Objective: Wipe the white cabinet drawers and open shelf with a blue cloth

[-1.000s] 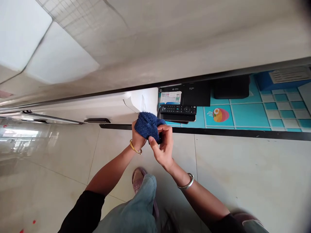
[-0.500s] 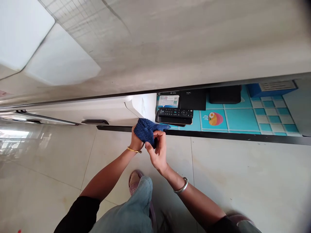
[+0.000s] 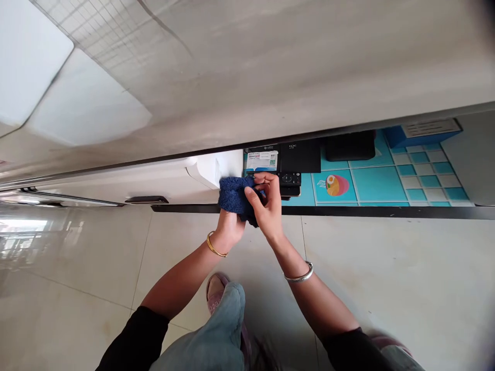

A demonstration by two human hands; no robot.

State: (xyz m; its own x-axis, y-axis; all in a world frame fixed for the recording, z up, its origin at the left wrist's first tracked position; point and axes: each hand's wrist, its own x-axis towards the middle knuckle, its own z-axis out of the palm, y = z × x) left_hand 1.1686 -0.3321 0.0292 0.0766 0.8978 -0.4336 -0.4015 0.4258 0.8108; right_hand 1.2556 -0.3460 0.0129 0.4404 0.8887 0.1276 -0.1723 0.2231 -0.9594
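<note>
A dark blue fuzzy cloth (image 3: pixel 235 196) is bunched between my two hands, just in front of the open shelf. My left hand (image 3: pixel 230 225) supports it from below, its fingers mostly covered by the fabric. From the right, my right hand (image 3: pixel 267 206) pinches the cloth between thumb and fingers. Behind the right hand lies a black remote control (image 3: pixel 291 179), partly covered by that hand. A black box (image 3: pixel 300 157) and a white card with blue print (image 3: pixel 262 161) lie just beyond the remote.
The shelf has a turquoise tile-patterned lining (image 3: pixel 381 184) and a dark front edge (image 3: pixel 379 212). Farther right are a black case (image 3: pixel 350 146) and a blue box (image 3: pixel 423 133). A pale countertop (image 3: pixel 290 67) overhangs above. A white drawer front (image 3: pixel 162 180) with a dark handle (image 3: pixel 147 200) stands left.
The right hand has moved up and right, now covering part of the remote. The cloth is folded more compactly, and its tail no longer stretches right. The view has shifted slightly.
</note>
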